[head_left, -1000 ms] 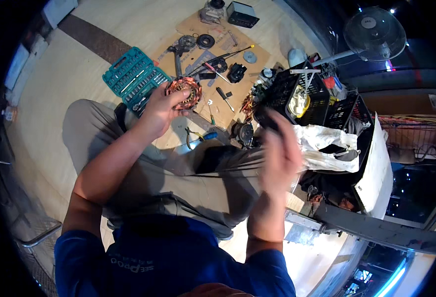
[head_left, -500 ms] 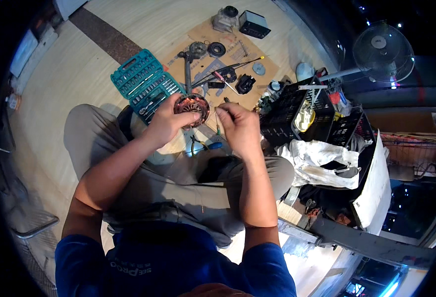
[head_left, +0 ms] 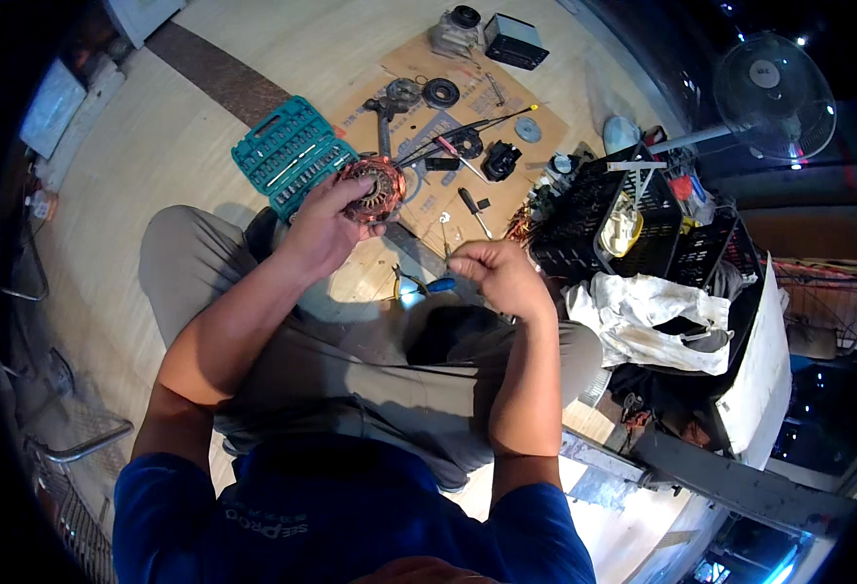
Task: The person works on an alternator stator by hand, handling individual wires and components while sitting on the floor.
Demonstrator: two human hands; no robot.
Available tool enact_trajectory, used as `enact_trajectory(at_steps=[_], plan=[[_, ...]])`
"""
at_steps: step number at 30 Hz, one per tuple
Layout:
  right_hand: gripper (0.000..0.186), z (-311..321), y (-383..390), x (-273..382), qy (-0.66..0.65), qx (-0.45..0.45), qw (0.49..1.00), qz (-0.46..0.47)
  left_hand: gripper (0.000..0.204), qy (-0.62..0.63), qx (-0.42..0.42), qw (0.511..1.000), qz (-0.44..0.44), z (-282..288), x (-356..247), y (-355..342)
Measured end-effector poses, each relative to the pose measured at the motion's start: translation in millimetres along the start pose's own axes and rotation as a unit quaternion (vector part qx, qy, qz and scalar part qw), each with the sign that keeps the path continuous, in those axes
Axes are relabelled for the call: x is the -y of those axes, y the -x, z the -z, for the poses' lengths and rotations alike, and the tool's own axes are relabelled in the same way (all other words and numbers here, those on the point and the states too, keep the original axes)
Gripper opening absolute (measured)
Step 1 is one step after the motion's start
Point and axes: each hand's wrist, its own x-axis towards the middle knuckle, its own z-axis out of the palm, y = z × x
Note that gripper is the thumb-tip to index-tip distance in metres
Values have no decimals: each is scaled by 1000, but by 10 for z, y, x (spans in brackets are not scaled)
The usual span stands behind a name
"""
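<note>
My left hand [head_left: 325, 226] is closed around a ring-shaped coil [head_left: 374, 191] wound with copper wire, thumb across its face, held over the lower edge of an open teal socket set [head_left: 273, 146]. To its right, my right hand [head_left: 492, 271] is pinched closed; anything between the fingertips is too small to make out. Beyond it lie a black-handled screwdriver [head_left: 469, 203] and blue-and-yellow pliers [head_left: 436, 284]. A cardboard sheet [head_left: 548, 122] bears dark machine parts, including a black ring [head_left: 440, 93], a grey disc [head_left: 527, 129] and thin cables.
I sit cross-legged on a pale floor [head_left: 117, 146]. Black crates [head_left: 565, 219] full of items stand to my right, with white cloth [head_left: 672, 311] draped beside them. A fan [head_left: 774, 97] is at the upper right, a black boxy unit [head_left: 514, 41] at the back.
My right hand came in from the right to beside the coil, then drew down and away from it. My left hand still grips the coil, now slightly higher. The view has shifted.
</note>
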Motion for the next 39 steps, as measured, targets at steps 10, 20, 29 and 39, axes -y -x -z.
enact_trajectory(at_steps=[10,20,29,39], plan=[[11,533,732,64,64,-180,981,19,41,-296,-64,951,-64,6,193,-25],[14,1102,1276,-739,153,-374,914,-43,45,-42,216,970,100,-84,44,15],[16,464,2870,-1069,69,-345,916,-195,30,33,18,999,-14,-34,7,-58],[14,333,2972,-498,308,-283,846,-332,36,-55,34,998,6,-42,178,90]])
